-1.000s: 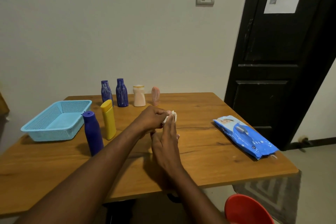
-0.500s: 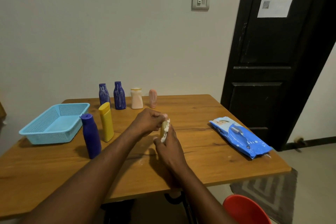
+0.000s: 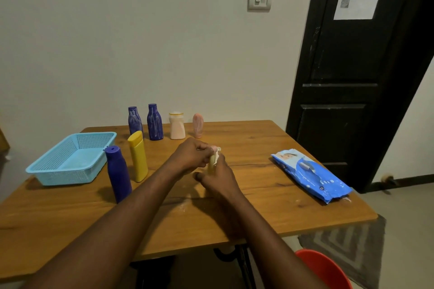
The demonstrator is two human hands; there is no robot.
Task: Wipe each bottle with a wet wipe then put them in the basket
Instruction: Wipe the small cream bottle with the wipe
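Over the middle of the table my left hand [image 3: 190, 157] grips a small pale yellow bottle [image 3: 212, 164] with a pinkish top. My right hand [image 3: 217, 177] holds a white wet wipe [image 3: 218, 151] wrapped against that bottle; most of the bottle is hidden by fingers. A tall blue bottle [image 3: 118, 176] and a yellow bottle [image 3: 138, 157] stand to the left of my hands. Two dark blue bottles [image 3: 155, 122], a cream bottle [image 3: 177, 125] and a pink bottle [image 3: 197, 125] line the table's far edge. The light blue basket [image 3: 58, 177] sits at the far left with nothing in it.
A blue pack of wet wipes [image 3: 310, 176] lies on the right side of the wooden table [image 3: 270, 213]. A red seat [image 3: 324, 270] shows at the lower right, beside a grey rug. A black door [image 3: 347, 101] stands behind the table's right corner.
The wipe has gone from a bunch pinched at my fingertips to lying against the small bottle between both hands. The camera has tilted a little; the other bottles have not moved.
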